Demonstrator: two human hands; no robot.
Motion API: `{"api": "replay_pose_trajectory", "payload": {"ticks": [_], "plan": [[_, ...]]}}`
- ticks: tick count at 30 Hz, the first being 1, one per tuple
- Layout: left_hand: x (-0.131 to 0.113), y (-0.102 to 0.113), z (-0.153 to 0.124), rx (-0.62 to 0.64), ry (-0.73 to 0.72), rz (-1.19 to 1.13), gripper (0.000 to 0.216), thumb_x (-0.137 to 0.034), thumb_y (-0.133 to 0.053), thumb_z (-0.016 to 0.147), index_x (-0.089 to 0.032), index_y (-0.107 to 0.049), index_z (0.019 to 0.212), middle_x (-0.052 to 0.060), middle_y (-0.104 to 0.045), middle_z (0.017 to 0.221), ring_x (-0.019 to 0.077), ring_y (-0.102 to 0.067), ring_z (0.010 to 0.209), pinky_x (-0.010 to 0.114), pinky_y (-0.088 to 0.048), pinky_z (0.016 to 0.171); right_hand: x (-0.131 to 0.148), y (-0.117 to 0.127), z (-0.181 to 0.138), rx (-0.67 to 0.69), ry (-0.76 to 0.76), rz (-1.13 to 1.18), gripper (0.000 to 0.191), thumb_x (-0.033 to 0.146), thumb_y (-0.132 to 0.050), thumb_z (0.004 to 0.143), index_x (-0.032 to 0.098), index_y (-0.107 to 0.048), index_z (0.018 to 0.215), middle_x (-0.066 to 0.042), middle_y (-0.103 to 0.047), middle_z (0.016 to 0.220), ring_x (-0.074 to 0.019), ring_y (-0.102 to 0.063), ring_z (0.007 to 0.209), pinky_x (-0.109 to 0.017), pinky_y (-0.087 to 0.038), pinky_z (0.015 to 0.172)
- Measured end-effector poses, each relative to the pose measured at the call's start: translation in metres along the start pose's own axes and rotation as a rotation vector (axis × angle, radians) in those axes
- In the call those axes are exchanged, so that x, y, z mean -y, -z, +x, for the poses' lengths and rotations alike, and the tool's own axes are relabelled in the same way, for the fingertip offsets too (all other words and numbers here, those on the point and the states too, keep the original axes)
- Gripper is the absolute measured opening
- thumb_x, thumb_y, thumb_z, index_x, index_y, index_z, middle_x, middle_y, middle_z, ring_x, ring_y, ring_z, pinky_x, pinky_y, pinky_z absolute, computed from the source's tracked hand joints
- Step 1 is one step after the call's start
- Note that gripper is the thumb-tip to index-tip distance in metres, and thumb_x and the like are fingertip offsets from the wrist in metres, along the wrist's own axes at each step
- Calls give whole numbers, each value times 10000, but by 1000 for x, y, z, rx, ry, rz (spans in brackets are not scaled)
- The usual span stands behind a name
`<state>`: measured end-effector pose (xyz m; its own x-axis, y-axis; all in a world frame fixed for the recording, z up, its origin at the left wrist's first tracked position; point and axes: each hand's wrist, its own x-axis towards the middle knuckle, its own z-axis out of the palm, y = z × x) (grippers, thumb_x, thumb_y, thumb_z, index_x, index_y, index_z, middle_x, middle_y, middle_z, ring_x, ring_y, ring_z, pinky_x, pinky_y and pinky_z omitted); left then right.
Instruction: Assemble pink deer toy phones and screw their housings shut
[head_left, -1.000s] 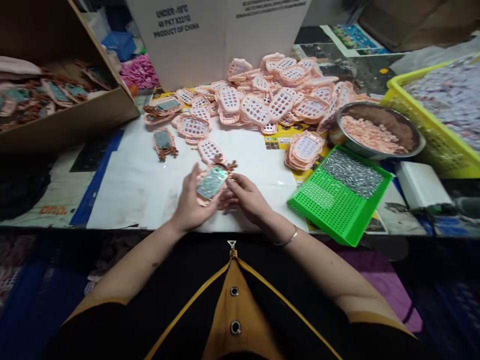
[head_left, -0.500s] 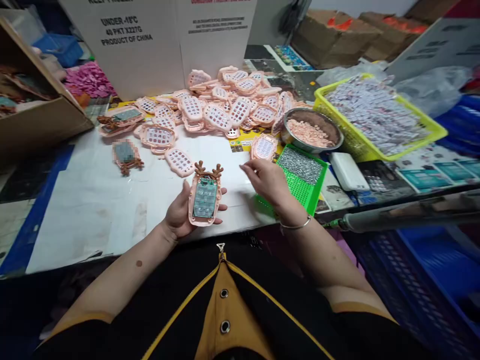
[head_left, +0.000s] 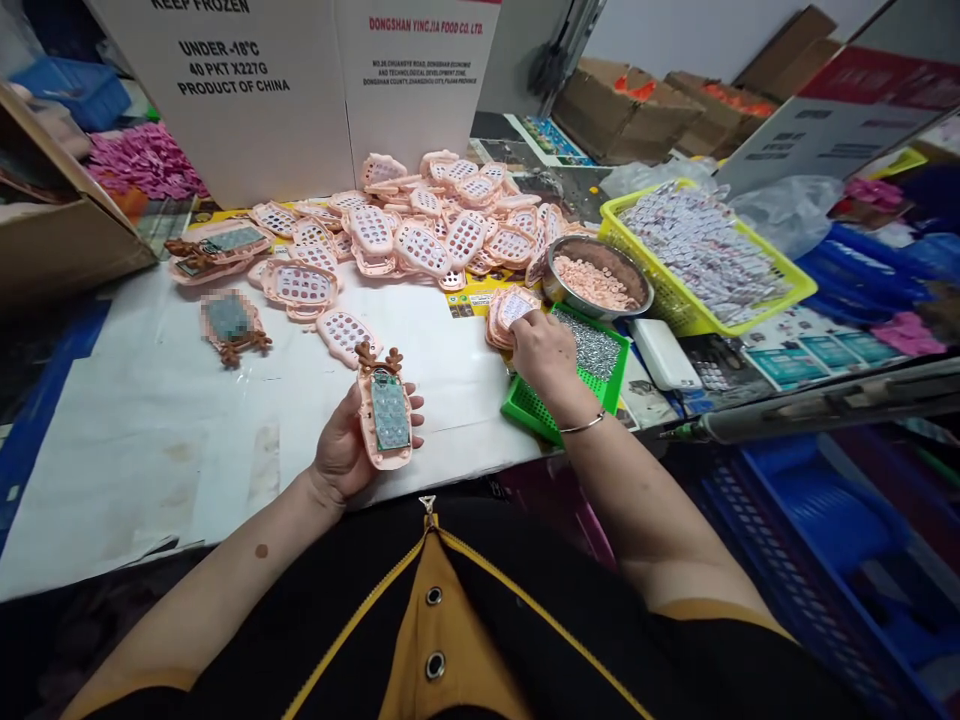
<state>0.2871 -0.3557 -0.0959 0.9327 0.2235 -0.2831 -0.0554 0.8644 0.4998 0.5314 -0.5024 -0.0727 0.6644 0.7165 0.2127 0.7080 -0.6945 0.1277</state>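
Note:
My left hand is wrapped from below round a pink toy phone half-shell with brown antlers on top. The shell's inner side faces up and shows a green circuit board. My right hand has its bent fingers on the right edge of a small stack of pink pieces with white printed faces; its fingertips are partly hidden. Below my right wrist lies a green basket holding small silvery screws. A pink shell with round holes lies just beyond my left hand.
Many holed pink shells are heaped at the back. Antlered shells lie on the left. A metal bowl of small pink parts, a yellow basket of white packets and a white box-like device stand right. Cartons border the table.
My right hand has moved onto the stack of white-faced pink pieces. My left hand still holds the antlered shell, now slightly turned. The whole view has shifted a little.

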Motion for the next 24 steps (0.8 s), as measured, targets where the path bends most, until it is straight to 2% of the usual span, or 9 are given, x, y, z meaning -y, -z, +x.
{"api": "replay_pose_trajectory", "payload": {"ticks": [4, 7, 10, 16, 20, 23, 24], "plan": [[-2, 0, 0, -39, -100, 14, 670, -546, -859, 635, -88, -716, 1103, 157, -769, 1090, 286, -754, 906, 412, -656, 762, 13, 11, -21, -82, 83, -6, 313, 169, -434, 969, 145, -745, 988, -183, -695, 1179, -276, -550, 964, -384, -348, 764], [-4, -2, 1, -105, -159, 11, 666, -573, -838, 644, -124, -703, 1116, 142, -764, 1119, 308, -741, 984, 468, -636, 838, 32, 16, -48, -189, 295, 10, 289, 154, -453, 970, 176, -740, 974, -145, -709, 1207, -264, -572, 1021, -386, -381, 826], [-6, -6, 2, -126, -179, 19, 655, -588, -832, 642, -155, -698, 1113, 112, -771, 1087, 318, -724, 1039, 466, -618, 868, 52, 16, -72, -280, 534, 82, 286, 117, -449, 970, 196, -723, 988, -128, -725, 1187, -249, -598, 1054, -395, -413, 878], [-7, -15, 1, -117, -302, 77, 576, -600, -793, 695, -174, -706, 1072, 93, -781, 1048, 345, -646, 1227, 480, -515, 1054, 68, 8, -92, -228, 791, 350, 297, 91, -484, 959, 254, -674, 1118, -83, -677, 1353, -227, -579, 1262, -443, -427, 1058], [-9, -21, -2, -143, -309, 107, 595, -640, -765, 701, -164, -701, 1051, 105, -779, 1042, 375, -614, 1267, 525, -491, 1070, 67, 6, -92, -203, 775, 512, 275, 121, -518, 961, 293, -681, 1101, -49, -678, 1363, -207, -585, 1286, -446, -435, 1101], [-10, -26, -4, -159, -338, 117, 607, -674, -716, 724, -177, -690, 1071, 111, -766, 1109, 394, -581, 1301, 558, -488, 1058, 65, 4, -89, -150, 562, 850, 205, 291, -625, 935, 298, -672, 1135, -92, -649, 1379, -241, -588, 1283, -481, -466, 1091], [-10, -28, -5, -162, -347, 120, 610, -677, -708, 727, -182, -687, 1083, 110, -762, 1128, 397, -575, 1307, 562, -490, 1054, 66, 3, -87, -115, 441, 1037, 284, 390, -667, 906, 293, -653, 1172, -114, -635, 1381, -254, -594, 1272, -487, -488, 1072]]}}
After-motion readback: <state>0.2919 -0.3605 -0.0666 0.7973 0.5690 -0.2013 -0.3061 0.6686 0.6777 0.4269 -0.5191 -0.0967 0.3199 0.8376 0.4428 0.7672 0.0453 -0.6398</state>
